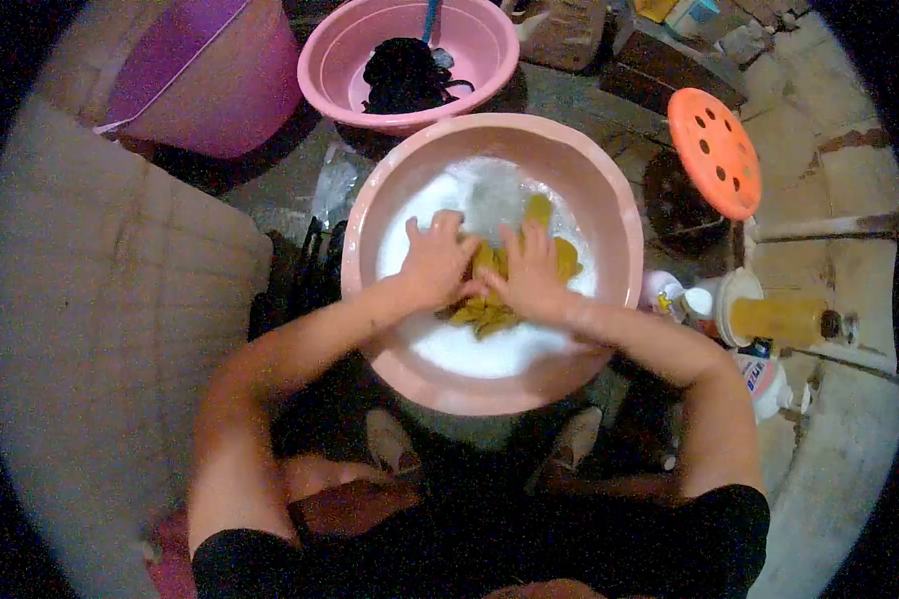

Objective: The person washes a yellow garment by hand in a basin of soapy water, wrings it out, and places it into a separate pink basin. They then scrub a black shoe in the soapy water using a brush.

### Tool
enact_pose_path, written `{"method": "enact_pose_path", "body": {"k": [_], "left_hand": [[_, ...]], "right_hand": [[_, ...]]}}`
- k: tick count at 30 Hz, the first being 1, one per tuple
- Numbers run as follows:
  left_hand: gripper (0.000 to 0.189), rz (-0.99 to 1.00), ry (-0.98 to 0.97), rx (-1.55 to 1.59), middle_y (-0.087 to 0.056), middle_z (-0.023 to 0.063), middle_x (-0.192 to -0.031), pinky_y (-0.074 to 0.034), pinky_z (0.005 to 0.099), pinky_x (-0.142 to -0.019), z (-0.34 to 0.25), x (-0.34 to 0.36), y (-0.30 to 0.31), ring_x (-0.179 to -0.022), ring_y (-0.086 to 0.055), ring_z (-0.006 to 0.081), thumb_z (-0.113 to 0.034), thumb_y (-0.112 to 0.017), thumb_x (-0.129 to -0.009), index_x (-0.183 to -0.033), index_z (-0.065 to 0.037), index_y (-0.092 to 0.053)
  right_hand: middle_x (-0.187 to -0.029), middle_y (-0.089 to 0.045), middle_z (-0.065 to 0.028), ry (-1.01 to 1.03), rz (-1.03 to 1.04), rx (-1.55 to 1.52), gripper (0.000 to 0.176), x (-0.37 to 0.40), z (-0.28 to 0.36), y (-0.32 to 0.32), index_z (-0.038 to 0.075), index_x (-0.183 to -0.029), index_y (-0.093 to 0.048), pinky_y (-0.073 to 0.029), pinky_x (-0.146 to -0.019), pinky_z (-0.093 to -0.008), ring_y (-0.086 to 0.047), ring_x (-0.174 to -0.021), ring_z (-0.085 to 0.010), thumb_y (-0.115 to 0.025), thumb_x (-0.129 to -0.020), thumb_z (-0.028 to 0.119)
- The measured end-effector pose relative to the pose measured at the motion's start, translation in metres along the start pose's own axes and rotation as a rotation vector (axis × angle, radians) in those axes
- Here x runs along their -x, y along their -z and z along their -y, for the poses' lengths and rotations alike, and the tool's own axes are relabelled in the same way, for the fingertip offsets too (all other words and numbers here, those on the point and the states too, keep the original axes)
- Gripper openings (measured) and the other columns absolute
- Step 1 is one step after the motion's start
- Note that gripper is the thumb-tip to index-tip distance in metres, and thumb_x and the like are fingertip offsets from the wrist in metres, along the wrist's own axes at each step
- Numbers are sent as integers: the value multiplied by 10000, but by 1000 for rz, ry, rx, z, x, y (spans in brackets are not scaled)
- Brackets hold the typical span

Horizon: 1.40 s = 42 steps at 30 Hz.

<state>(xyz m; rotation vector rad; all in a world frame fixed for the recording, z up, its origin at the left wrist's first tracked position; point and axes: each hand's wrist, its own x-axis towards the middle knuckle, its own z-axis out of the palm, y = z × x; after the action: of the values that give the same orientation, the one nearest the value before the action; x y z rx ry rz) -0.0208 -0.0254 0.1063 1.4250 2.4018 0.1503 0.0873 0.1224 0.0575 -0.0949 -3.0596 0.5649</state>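
Observation:
A large pink basin (370, 371) stands on the floor before me, filled with white suds (489, 357). In it lies a wet mustard-yellow cloth (485, 317), bunched up, with one piece poking out at the top. My left hand (438, 262) rests against the cloth's left side, its fingers spread and partly bent over the foam. Over the right part of the cloth lies my right hand (531, 272), fingers apart and pointing away from me. The two thumbs nearly meet in the middle. Much of the cloth is hidden under the hands.
Behind stand a smaller pink basin (325, 95) holding dark cloth (405, 75) and a purple bucket (230, 100). An orange perforated stool top (714, 150) is at right, near a yellow bottle (784, 321) and a white bottle (764, 389). A wall-like block (110, 329) borders the left.

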Motion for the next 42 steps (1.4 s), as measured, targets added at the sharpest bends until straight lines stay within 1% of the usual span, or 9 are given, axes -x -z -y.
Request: {"method": "enact_pose_path", "body": {"k": [8,11,15,17,19,22,31,38,42], "left_hand": [[764,239,73,131,-410,247,-1240,-419,487,-892,27,-24,-80,-1181,-385,396,-409,-755,-653,-1235,-28,-437],[539,422,113,96,-575,199,-1032,-488,441,-787,49,-56,-82,-994,-547,341,-349,-698,-705,-1122,-39,-557],[345,448,98,782,-649,185,-908,-503,422,-738,95,-72,-119,-827,-628,305,-299,-618,-758,-995,-50,-645],[314,386,71,1073,-659,187,-896,-502,428,-734,101,-67,-130,-796,-639,296,-291,-599,-769,-977,-64,-659],[332,404,536,1218,-656,180,-925,-499,413,-749,101,-63,-124,-816,-634,299,-300,-606,-763,-978,-52,-653],[339,193,379,529,-646,178,-938,-496,401,-741,101,-84,-86,-830,-621,329,-321,-628,-757,-951,-44,-637],[477,-175,-153,149,-607,174,-847,-467,448,-755,-3,9,47,-822,-596,348,-325,-733,-658,-994,-42,-549],[947,102,-144,-83,-349,221,-1316,-396,566,-881,12,38,-4,-1225,-350,385,-408,-818,-529,-1288,-70,-363],[1284,260,69,-97,-61,265,-1463,-299,710,-901,15,12,-38,-1363,-52,416,-534,-816,-464,-1442,-95,-109]], "right_hand": [[-1325,-348,-244,28,421,78,706,-1,-4,-38,53,-1364,-318,-169,-968,-699,-292,-1268,-367,-480,-856,516],[-1032,-566,-245,174,-101,-213,623,-29,-29,-56,29,-1292,-420,-270,-980,-621,-526,-1016,-414,-495,-863,475],[-1100,-583,-233,-46,590,-97,587,-54,-42,-40,-19,-1284,-423,-371,-972,-439,-561,-1043,-331,-473,-896,419],[-1170,-548,-238,-623,369,-1422,543,-32,-23,9,15,-1273,-468,-416,-921,-369,-523,-1090,-309,-566,-830,314],[-1200,-533,-240,-572,142,-1354,450,-39,-31,-29,37,-1202,-543,-403,-934,-369,-518,-1105,-283,-538,-823,279],[-1157,-570,-206,-208,381,-179,403,-106,-79,-69,19,-1125,-578,-417,-916,-368,-545,-1060,-250,-551,-781,227],[-1002,-619,-128,50,850,-374,598,-57,-36,98,41,-1178,-546,-442,-823,-333,-573,-936,-216,-719,-696,351],[-1460,-194,-203,-122,512,49,805,-11,9,8,151,-1434,-207,-233,-957,-647,-277,-1293,-390,-579,-807,494],[-1333,-375,-245,-33,69,225,775,8,21,-52,0,-1367,-295,-271,-947,-574,-403,-1175,-365,-553,-813,477]]}}
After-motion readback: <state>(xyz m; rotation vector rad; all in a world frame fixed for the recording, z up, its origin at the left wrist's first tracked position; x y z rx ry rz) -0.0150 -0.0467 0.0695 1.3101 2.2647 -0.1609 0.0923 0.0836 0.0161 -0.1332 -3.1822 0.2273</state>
